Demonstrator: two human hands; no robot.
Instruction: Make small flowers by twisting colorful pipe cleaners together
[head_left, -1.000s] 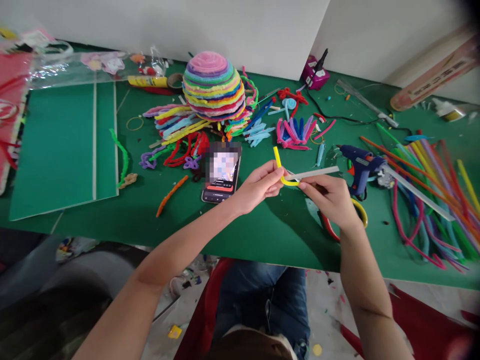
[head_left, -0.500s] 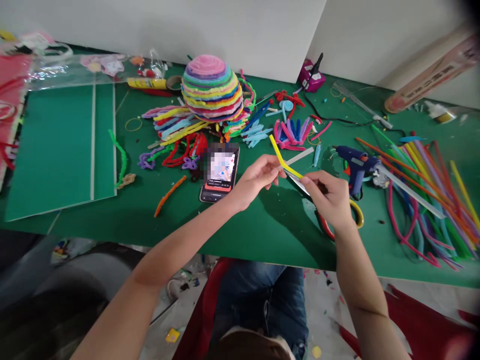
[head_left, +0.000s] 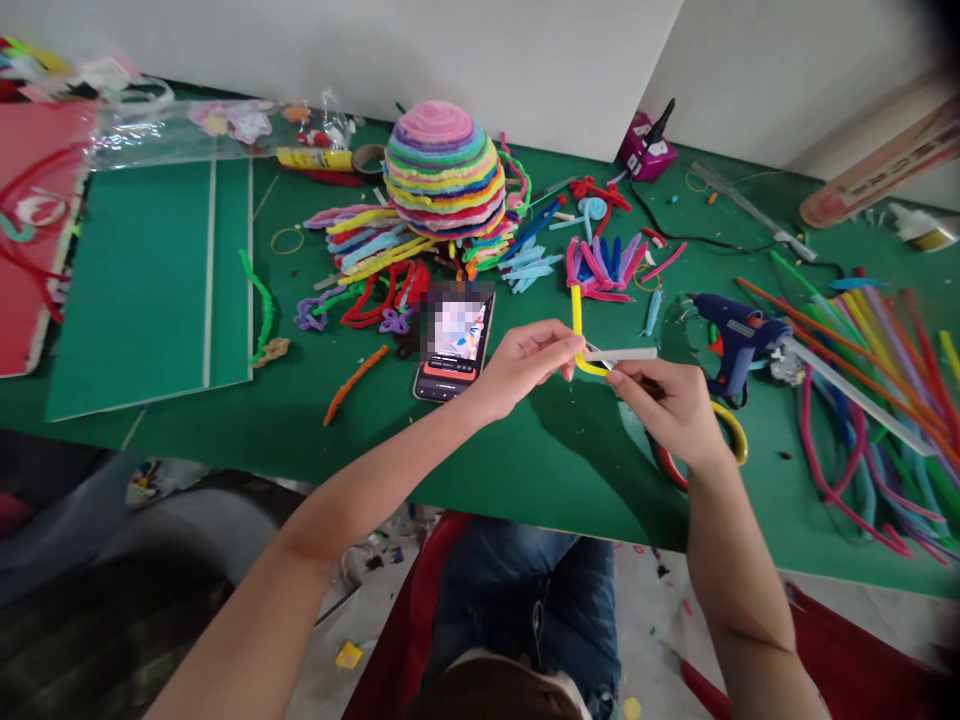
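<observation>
The left hand (head_left: pixel 531 365) and right hand (head_left: pixel 675 405) both pinch a bent yellow pipe cleaner (head_left: pixel 577 312), held over the green table (head_left: pixel 517 465); red-and-yellow-handled scissors (head_left: pixel 741 438) show behind the right hand (whether it grips them, I cannot tell); a blue glue gun (head_left: pixel 733 328) lies near.

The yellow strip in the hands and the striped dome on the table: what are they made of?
Yellow strip: probably fuzzy-covered wire, like a pipe cleaner; it looks matte and shows a bend. Striped dome: seemingly similar soft stems wound in rows, judging by its matte, ridged bands.
</observation>
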